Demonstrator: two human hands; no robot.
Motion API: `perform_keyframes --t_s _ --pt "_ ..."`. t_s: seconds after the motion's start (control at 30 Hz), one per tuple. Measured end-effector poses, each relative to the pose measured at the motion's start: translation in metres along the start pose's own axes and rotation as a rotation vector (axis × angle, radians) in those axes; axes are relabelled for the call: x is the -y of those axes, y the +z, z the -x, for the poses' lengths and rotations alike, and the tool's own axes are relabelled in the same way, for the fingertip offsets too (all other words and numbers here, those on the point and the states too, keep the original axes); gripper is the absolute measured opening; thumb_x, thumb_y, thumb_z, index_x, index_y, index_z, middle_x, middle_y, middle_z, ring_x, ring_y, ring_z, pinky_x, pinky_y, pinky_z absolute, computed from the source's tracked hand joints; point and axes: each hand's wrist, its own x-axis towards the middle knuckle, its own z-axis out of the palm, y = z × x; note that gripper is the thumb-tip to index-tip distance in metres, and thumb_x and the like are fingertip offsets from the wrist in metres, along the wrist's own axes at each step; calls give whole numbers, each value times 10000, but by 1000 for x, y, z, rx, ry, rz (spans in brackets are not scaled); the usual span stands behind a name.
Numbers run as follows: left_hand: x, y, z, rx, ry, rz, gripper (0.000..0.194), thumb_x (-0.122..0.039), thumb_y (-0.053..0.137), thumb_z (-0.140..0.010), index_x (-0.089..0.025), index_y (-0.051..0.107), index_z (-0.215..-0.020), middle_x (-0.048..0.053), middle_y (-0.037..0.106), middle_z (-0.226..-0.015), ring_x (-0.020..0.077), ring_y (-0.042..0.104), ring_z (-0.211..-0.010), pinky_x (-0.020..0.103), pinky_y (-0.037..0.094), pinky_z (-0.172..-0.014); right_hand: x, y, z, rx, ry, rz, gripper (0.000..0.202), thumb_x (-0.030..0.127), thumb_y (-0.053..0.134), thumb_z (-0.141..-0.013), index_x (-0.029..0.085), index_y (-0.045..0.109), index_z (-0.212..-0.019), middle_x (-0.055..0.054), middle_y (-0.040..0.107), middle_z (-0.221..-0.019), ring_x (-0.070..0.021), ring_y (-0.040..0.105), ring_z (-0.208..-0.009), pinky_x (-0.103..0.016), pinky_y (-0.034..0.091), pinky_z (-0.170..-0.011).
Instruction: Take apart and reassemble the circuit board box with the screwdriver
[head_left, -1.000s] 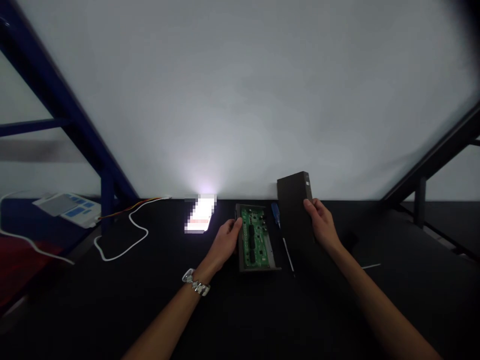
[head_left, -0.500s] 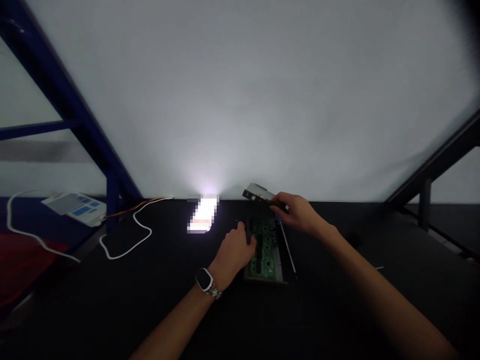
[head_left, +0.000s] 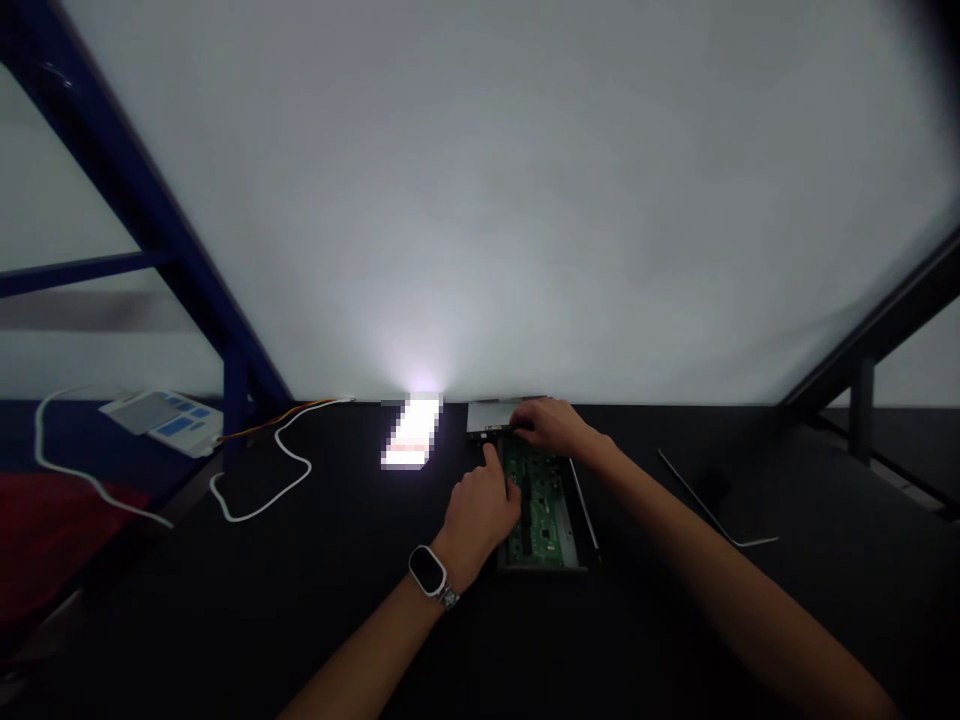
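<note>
A shallow open casing lies on the dark table, and a green circuit board (head_left: 553, 515) shows inside it. My left hand (head_left: 480, 508), with a watch and a bracelet at the wrist, grips the casing's left wall between thumb and fingers. Its index finger points up toward the far end. My right hand (head_left: 553, 424) is closed on a flat, silver-topped metal panel (head_left: 489, 415) with a dark front edge bearing small fittings. This panel is level at the casing's far end; whether it touches the casing, I cannot tell. The right fingertips are partly hidden.
A thin metal strip (head_left: 585, 508) lies along the casing's right side. Farther right is a bent thin rod (head_left: 701, 500). A bright, pixelated screen (head_left: 414, 432) stands left of my hands. A white cable (head_left: 289, 490) and a white-and-blue card (head_left: 169, 418) lie farther left.
My right hand has moved left and slightly down with the metal panel, which has gone from tilted to nearly level. My left hand remains at the casing's left wall. The view has shifted slightly.
</note>
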Motion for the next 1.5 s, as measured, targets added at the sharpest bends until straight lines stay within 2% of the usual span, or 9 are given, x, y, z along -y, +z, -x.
perform_keyframes --t_s 0.2,0.5,0.83,1.03,1.17,1.27,1.37,1.43,1.5 --pt "0 -3 1 31 31 12 489 -251 416 -882 -77 366 -1336 179 691 -877 313 687 -817 360 469 -701 -9 1 3 22 77 -31 189 273 627 -814 272 735 -970 -32 744 -941 -208 650 -824 -283 380 -628" --pt "2 0 0 13 43 3 529 -264 408 -896 -88 328 -1388 161 692 -858 316 687 -800 368 475 -693 -6 5 -4 2 19 -124 218 290 615 -832 283 744 -1008 -21 747 -973 -191 655 -850 -272 408 -670" --pt "2 -2 1 45 44 20 532 -261 402 -909 -104 288 -1405 163 689 -880 305 683 -824 382 477 -734 -25 13 6 17 121 -138 209 271 629 -818 271 753 -985 -19 758 -933 -190 668 -827 -270 425 -660" --pt "3 -4 2 38 43 39 525 -264 404 -903 -103 318 -1396 171 689 -869 318 685 -817 382 477 -722 -28 15 6 2 73 -172 198 252 632 -827 271 752 -983 -13 757 -964 -189 672 -873 -276 444 -710" --pt "5 -2 2 22 52 62 514 -289 400 -916 -119 324 -1395 164 692 -857 319 686 -798 389 476 -714 -27 16 3 20 93 -188 198 274 629 -836 272 747 -995 -14 755 -950 -180 669 -860 -268 445 -712" --pt "5 -4 2 -10 51 58 499 -394 389 -941 -132 362 -1365 159 693 -857 309 686 -779 373 472 -698 -24 12 9 -30 133 -188 261 311 632 -835 259 710 -1079 -24 743 -986 -189 663 -885 -269 446 -725" --pt "5 -12 0 -64 54 28 506 -468 359 -954 -146 395 -1342 145 692 -836 300 685 -763 359 464 -683 -16 6 27 -213 188 -171 328 345 600 -854 238 643 -1161 -52 705 -1088 -208 629 -992 -274 440 -754" --pt "5 -19 -3 -109 76 16 466 -451 332 -966 -161 425 -1318 127 688 -799 289 680 -729 353 455 -666 -10 3 46 -307 315 -127 210 334 526 -891 215 664 -995 -59 712 -959 -210 631 -937 -276 429 -721" --pt "3 -25 -9 -146 123 21 409 -413 307 -974 -170 483 -1252 111 682 -767 274 668 -693 347 444 -652 -5 2 66 -257 501 -82 243 385 500 -894 217 661 -824 -53 696 -796 -209 635 -748 -288 406 -628"
